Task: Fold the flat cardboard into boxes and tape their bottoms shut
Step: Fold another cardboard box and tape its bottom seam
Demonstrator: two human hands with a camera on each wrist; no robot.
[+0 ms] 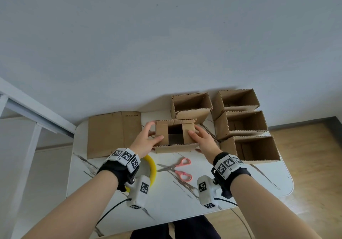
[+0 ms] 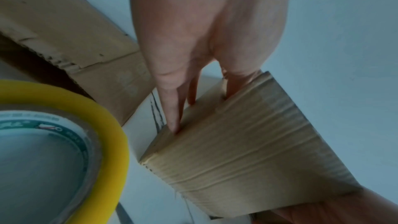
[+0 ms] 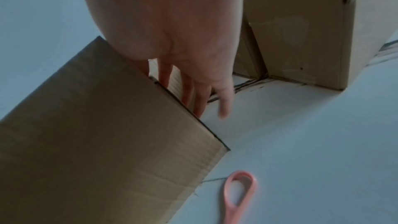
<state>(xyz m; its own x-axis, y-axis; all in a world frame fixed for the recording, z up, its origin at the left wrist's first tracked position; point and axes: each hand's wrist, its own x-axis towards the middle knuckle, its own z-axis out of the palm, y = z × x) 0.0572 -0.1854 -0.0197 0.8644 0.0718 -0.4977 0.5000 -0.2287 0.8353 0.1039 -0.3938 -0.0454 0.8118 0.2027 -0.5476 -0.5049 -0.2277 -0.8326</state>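
A brown cardboard box (image 1: 175, 148) stands on the white marble table (image 1: 175, 198) with its flaps facing up. The two short flaps are folded in, leaving a dark gap between them; the near and far long flaps stand unfolded. My left hand (image 1: 148, 137) holds the box's left side, thumb lying on the left flap. My right hand (image 1: 202, 139) holds the right side, thumb on the right flap. In the left wrist view the fingers (image 2: 172, 108) run down the box (image 2: 247, 142) wall. The right wrist view shows the fingers (image 3: 189, 94) along the box (image 3: 96, 134) side.
A flat cardboard sheet (image 1: 111, 133) lies at the left. Several open folded boxes (image 1: 240, 124) stand at the back and right. A yellow tape roll (image 1: 152, 166) lies under my left wrist, and pink-handled scissors (image 1: 177, 168) lie near the front middle.
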